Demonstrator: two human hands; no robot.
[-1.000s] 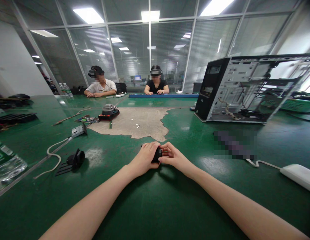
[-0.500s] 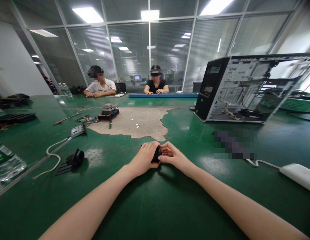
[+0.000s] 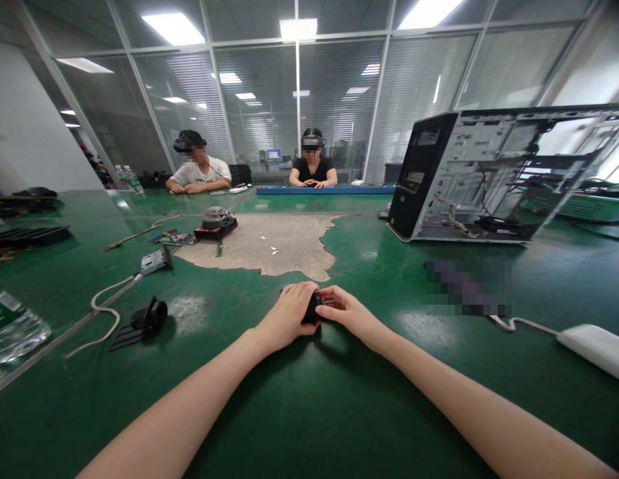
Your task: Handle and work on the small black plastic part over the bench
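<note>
My left hand (image 3: pixel 293 307) is wrapped over a small black object (image 3: pixel 313 310) just above the green table. Only the right end of that object shows; the palm and fingers hide the rest, so its kind is unclear. Against that end, the fingers of my right hand (image 3: pixel 343 309) are pinched together. A thin, light sliver shows between them, too small to name. To the left lies a black plastic part (image 3: pixel 148 318) with a round end and flat slats.
An open computer case (image 3: pixel 424 176) stands at the right, near a white power strip (image 3: pixel 596 349). Left are a water bottle (image 3: pixel 14 326), a metal bracket (image 3: pixel 156 260) and a cooler fan (image 3: pixel 215 221). Two people sit across the table (image 3: pixel 389 412), behind a blue bar (image 3: pixel 327 191).
My right fingers have shifted slightly and drawn closer together at the black object's end. My left hand keeps its hold. One person's hands across the table have come together.
</note>
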